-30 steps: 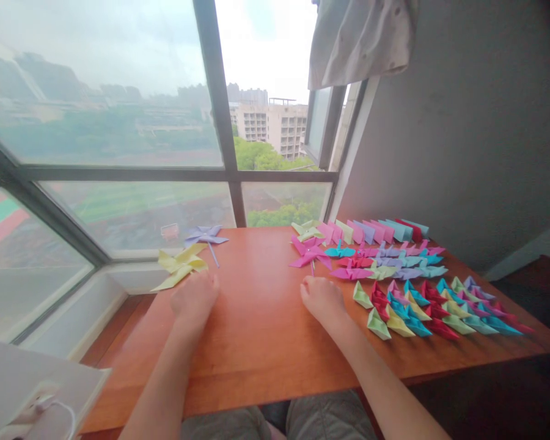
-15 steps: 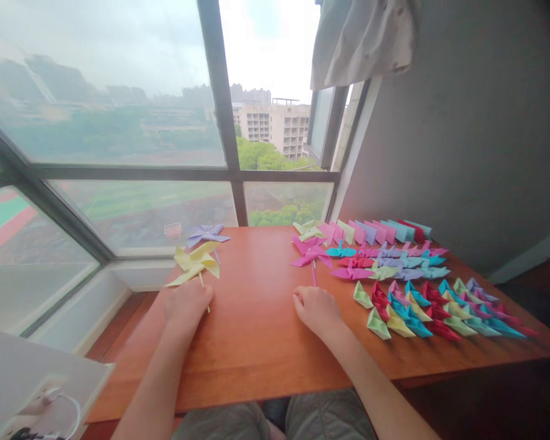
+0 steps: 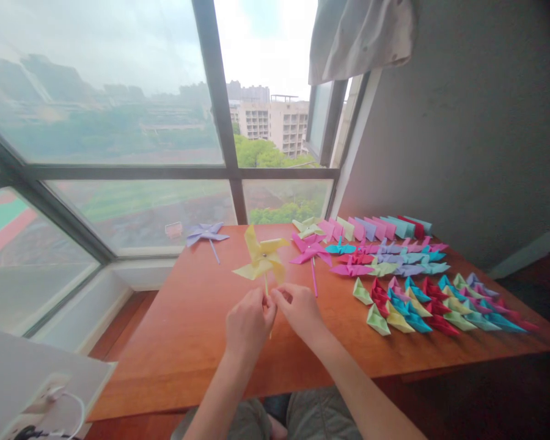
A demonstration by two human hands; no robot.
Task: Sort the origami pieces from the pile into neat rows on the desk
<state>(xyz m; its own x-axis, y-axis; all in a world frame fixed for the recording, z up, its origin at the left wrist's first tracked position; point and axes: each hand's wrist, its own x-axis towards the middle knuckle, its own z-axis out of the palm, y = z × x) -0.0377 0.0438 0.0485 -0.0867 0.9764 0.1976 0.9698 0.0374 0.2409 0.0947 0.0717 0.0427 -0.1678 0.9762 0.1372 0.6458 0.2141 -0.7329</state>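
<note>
Desk (image 3: pixel 201 360) front edge open | L hand (image 3: pixel 249 326), R hand (image 3: pixel 300 311) fingers pinch yellow pinwheel (image 3: pixel 261 256) stick

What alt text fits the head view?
The left hand and right hand pinch the stick of a yellow pinwheel above a wooden table. A pink pinwheel, a purple pinwheel and rows of colourful folded papers lie on it, beside a window.

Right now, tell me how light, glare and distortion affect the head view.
Head view: the sky is blown out white; the left panes look hazy; the wide lens bows the window frame; the wall and lower right corner sit in shadow; the left hand, right hand and the yellow pinwheel they hold are evenly lit and fairly sharp.
</note>
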